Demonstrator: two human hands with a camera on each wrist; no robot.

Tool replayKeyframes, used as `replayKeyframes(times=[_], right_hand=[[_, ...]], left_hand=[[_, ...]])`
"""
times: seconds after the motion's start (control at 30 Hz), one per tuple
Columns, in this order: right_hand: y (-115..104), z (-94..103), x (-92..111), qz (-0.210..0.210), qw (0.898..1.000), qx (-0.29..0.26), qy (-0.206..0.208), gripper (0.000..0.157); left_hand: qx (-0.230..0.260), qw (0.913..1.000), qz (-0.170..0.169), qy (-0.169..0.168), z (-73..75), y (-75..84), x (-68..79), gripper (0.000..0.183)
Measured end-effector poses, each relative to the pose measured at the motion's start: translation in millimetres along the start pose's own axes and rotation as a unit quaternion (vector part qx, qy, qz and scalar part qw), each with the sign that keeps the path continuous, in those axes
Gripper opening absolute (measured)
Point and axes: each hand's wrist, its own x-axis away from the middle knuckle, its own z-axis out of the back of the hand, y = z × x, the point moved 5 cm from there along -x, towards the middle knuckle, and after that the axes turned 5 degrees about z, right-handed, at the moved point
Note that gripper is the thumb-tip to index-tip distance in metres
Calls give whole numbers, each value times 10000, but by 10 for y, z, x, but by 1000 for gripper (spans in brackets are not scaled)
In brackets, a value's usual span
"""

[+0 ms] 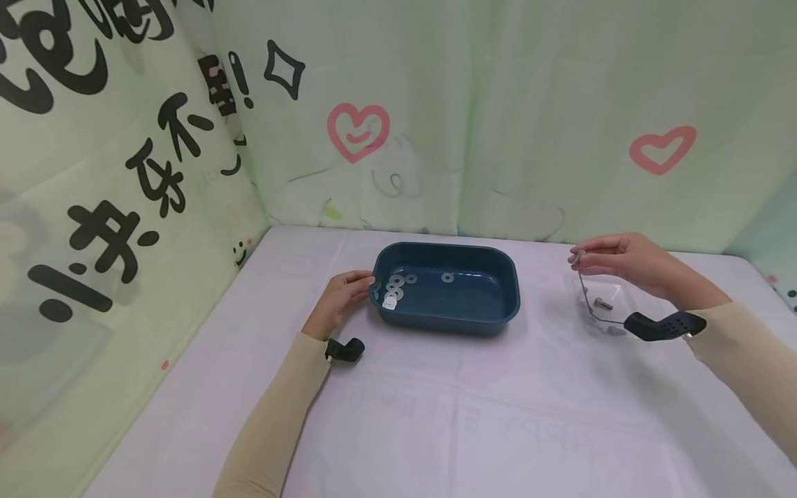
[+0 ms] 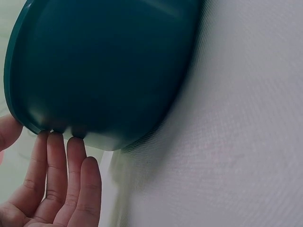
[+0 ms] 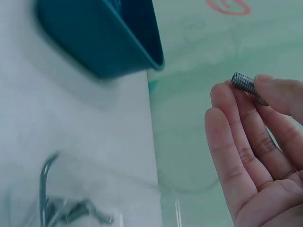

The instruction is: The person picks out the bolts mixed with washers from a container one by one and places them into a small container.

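My left hand (image 1: 344,299) holds the left end of a dark blue rectangular tub (image 1: 448,326). In the left wrist view its fingertips touch the tub's outer wall (image 2: 104,75), and the thumb lies over the rim. Several flat metal washers (image 1: 396,281) lie inside at the tub's left, near a small whitish piece (image 1: 389,302). One washer (image 1: 447,277) sits apart, farther right. My right hand (image 1: 635,263) pinches a short threaded bolt (image 3: 244,82) between thumb and fingers. It is raised above a clear plastic container (image 1: 625,294) in which bolts (image 1: 602,303) lie.
A white cloth covers the table (image 1: 448,415). Pale green curtains (image 1: 498,138) with printed hearts and black lettering stand behind it and at the left. Each wrist wears a black strap, the right one (image 1: 663,326) close beside the clear container.
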Motion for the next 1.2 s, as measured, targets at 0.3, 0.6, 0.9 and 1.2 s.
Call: replayKeyframes(times=[0.3, 0.6, 0.9, 1.2], right_hand=[[331, 294, 259, -328, 9989, 175, 298, 17], [608, 467, 351, -764, 9952, 372, 478, 11], [716, 555, 366, -1064, 9925, 308, 514, 12], [774, 627, 387, -1296, 9884, 570, 543, 32]], left_hand=[[-29, 10000, -6, -10, 9, 7, 5, 37], [-65, 10000, 31, 11, 17, 12, 40, 37], [-35, 10000, 45, 12, 9, 17, 54, 36], [14, 10000, -14, -61, -1, 23, 68, 37]])
